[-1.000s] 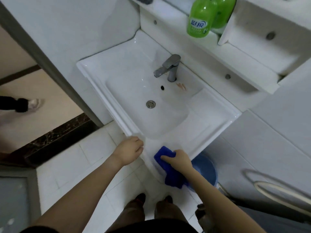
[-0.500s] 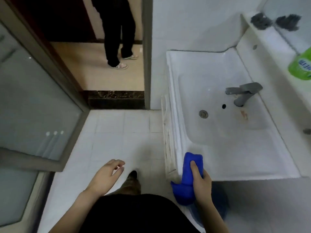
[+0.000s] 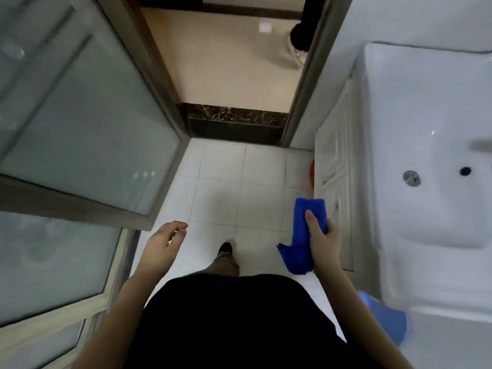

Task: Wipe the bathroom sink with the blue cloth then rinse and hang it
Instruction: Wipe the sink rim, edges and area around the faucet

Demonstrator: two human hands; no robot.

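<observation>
Cloth: the blue cloth was folded into a strip, its long axis pointing away from the person toward the doorway, near end drooping; it hung off the sink, just beside the cabinet front.
Grip: the right hand clamped the strip's middle, thumb along the top, fingers curled underneath.
Free hand: the left hand held nothing, fingers loosely curled, slightly apart.
Hidden: the faucet was cut off at the right edge; a blue tub under the sink was blurred.
Room: open floor tiles lay between the glass door and the cabinet.
</observation>
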